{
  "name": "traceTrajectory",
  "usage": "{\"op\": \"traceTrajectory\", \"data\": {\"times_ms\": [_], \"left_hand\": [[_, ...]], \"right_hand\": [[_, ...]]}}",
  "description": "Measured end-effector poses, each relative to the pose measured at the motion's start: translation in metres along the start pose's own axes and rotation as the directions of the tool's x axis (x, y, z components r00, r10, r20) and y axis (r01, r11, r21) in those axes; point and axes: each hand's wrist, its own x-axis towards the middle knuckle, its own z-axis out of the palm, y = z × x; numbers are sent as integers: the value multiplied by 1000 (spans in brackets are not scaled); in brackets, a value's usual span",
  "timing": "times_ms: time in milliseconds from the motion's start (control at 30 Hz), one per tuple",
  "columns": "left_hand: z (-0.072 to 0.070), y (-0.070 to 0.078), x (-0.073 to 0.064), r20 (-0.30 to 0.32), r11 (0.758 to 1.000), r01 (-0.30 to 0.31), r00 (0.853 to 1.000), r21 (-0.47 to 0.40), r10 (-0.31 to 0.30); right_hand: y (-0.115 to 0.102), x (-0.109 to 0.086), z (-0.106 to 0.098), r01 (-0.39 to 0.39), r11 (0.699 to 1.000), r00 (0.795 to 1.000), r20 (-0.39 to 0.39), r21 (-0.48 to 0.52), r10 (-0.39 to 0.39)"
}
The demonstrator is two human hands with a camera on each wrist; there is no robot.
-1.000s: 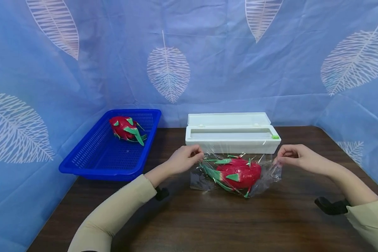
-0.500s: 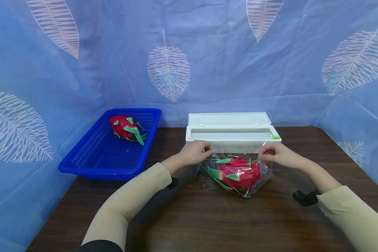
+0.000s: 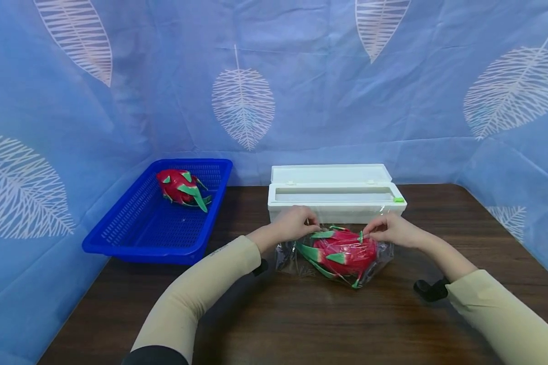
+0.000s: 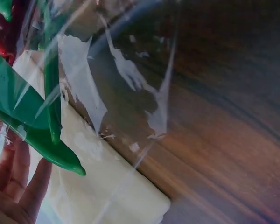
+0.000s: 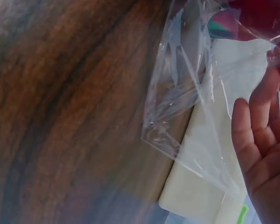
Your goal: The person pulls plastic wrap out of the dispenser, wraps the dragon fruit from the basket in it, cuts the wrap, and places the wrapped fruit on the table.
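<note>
A red dragon fruit (image 3: 344, 252) with green scales lies on the table, with clear cling film (image 3: 294, 256) over it and spread out on both sides. At its far left side, my left hand (image 3: 294, 223) pinches the film. My right hand (image 3: 395, 230) pinches the film at the fruit's far right, close to its top. In the left wrist view, the fingers (image 4: 35, 186) sit beside the green scale tips (image 4: 60, 156), their tips partly hidden. Loose film (image 5: 177, 102) hangs in folds beside my right fingers (image 5: 263, 107) in the right wrist view.
Just behind the hands stands a white cling film box (image 3: 338, 213), its lid (image 3: 331, 173) raised and a green slider at its right end. To the left is a blue basket (image 3: 141, 251) with a second dragon fruit (image 3: 178, 186) inside. Blue cloth (image 3: 319, 101) hangs behind the table.
Both hands have moved inward over the dragon fruit, the left one rightward and the right one leftward, drawing the film's edges in. Fruit, box and basket stay where they were.
</note>
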Motion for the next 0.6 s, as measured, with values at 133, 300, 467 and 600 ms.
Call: {"op": "traceTrajectory", "data": {"times_ms": [133,300,467,600], "left_hand": [[0,-1,3,-26,997,9,1000,-82,-11],[1,-2,5,-22,978,31,999,-208,-36],[-3,-6,1,-11,968,20,1000,-252,-23],[-9,-4,-8,-77,968,-48,997,-245,29]], "right_hand": [[2,1,1,-19,999,1000,22,42,18],[1,0,0,-64,995,997,41,81,61],[-3,-7,-4,-23,999,1000,21,47,22],[-10,-17,-7,16,1000,998,-63,-5,-17]]}}
